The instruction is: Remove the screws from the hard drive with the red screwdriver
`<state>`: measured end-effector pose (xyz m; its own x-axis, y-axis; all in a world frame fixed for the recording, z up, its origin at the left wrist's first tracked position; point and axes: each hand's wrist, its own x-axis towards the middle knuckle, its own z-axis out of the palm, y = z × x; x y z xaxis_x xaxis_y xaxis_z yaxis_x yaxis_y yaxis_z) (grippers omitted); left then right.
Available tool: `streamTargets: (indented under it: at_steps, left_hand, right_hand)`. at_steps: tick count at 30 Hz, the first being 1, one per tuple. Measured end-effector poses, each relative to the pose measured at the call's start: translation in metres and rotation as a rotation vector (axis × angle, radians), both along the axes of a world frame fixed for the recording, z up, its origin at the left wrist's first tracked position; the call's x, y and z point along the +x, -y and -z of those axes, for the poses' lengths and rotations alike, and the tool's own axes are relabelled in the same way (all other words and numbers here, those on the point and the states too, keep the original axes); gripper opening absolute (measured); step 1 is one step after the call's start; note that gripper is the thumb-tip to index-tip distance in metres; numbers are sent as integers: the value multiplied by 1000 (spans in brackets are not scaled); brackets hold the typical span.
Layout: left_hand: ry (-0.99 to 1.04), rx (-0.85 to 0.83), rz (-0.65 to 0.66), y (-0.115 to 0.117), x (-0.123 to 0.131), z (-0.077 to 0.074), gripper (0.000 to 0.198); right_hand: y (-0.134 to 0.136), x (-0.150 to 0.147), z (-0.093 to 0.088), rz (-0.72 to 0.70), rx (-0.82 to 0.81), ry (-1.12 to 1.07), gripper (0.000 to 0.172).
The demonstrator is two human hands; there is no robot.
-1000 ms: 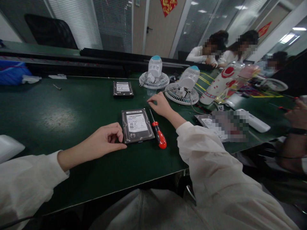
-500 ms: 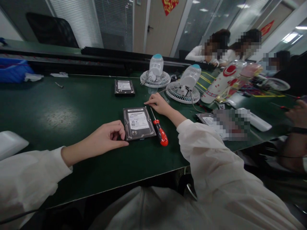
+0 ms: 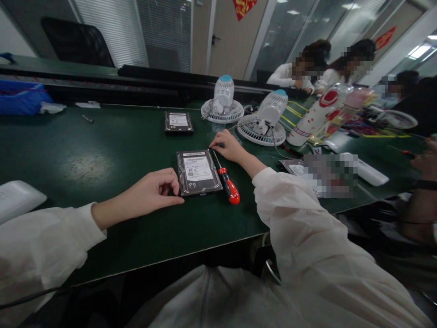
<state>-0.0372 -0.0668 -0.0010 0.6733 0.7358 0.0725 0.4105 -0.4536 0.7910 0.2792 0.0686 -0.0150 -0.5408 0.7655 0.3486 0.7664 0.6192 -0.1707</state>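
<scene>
A hard drive with a white label [image 3: 197, 169] lies flat on the green table [image 3: 143, 241]. My left hand [image 3: 159, 191] rests at its left edge, fingers curled and thumb stretched toward the near left corner; it does not lift the drive. Along the right side of the drive lies a red and black screwdriver [image 3: 231, 187], its shaft pointing away from me. Beyond the drive's far right corner, my right hand [image 3: 226, 145] has thumb and forefinger pinched together near the screwdriver's tip; anything between them is too small to make out.
A second hard drive [image 3: 178, 123] lies farther back, beside two white fans [image 3: 223, 102] [image 3: 269, 118]. To the right are a patterned bottle [image 3: 312, 116] and another drive [image 3: 292, 167]. A blue bin [image 3: 23, 99] stands at the far left. People sit at the back right.
My right hand's thumb and forefinger have come together in a pinch near the screwdriver's tip. My left hand stays at the drive's left edge. The whole view has shifted slightly.
</scene>
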Motion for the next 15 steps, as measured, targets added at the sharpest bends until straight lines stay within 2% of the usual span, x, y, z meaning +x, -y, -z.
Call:
streamTargets:
  at_steps: [8, 12, 15]
  left_hand:
    - [-6, -30, 17, -1, -2, -3, 30]
    - [19, -188, 42, -9, -8, -11, 36]
    - [69, -347, -24, -15, -9, -15, 36]
  right_hand:
    - [6, -3, -7, 15, -8, -56, 42]
    - [20, -7, -29, 28, 25, -144, 40]
    - [44, -22, -50, -21, 22, -193, 30]
